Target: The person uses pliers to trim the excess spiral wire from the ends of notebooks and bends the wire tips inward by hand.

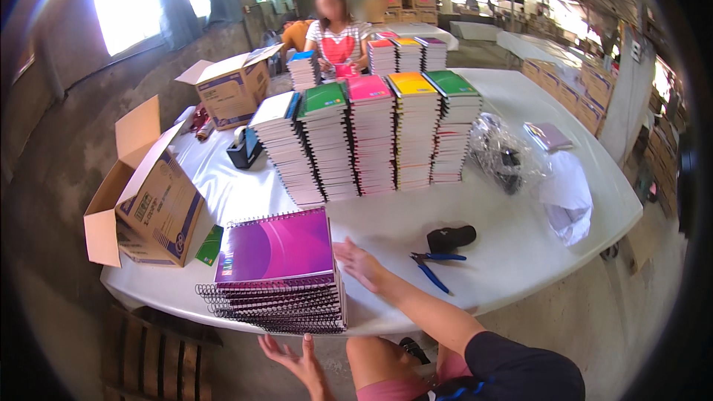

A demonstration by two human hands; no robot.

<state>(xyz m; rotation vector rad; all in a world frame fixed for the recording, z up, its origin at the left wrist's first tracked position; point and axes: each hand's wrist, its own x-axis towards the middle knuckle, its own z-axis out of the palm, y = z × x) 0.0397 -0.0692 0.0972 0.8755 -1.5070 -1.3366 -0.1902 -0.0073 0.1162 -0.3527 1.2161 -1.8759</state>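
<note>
A stack of spiral-bound notebooks [278, 245] with a purple top cover lies at the table's near edge. Its wire spirals face toward me and the layers are slightly uneven. My right hand [360, 263] is held flat, fingers stretched out, at the stack's right side; it seems to touch the page edges. Below the near edge of the stack, my left hand [292, 360] has its fingers spread and holds nothing. Blue-handled cutting pliers [434, 267] and a small black item [451, 238] lie to the right of my right hand.
Tall notebook stacks [394, 134] with blue, green, pink and yellow tops stand mid-table. Open cartons [152, 204] and a tape dispenser [243, 148] are at left; crumpled clear plastic [509, 152] lies at right. Across the table a person [338, 41] handles a red-pink item near more stacks.
</note>
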